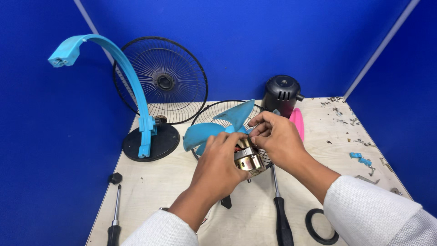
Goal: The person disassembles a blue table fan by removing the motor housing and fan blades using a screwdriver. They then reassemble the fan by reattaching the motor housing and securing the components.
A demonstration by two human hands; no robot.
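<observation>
My left hand (220, 164) and my right hand (278, 139) meet above the middle of the table, both gripping a small metal fan motor (248, 157) with copper windings showing. The light blue fan blade (217, 125) sits just behind the motor, over a black wire fan guard (214, 115) that lies flat. My right fingers pinch at the top of the motor near the blade's hub. Both wrists wear white sleeves.
A light blue curved stand on a round black base (146, 145) rises at the left, with another black wire guard (164, 79) leaning on the blue wall. A black motor cover (281, 94), a pink part (297, 121), two screwdrivers (282, 214) (114, 214), a black ring (321, 227) and scattered screws (359, 143) lie around.
</observation>
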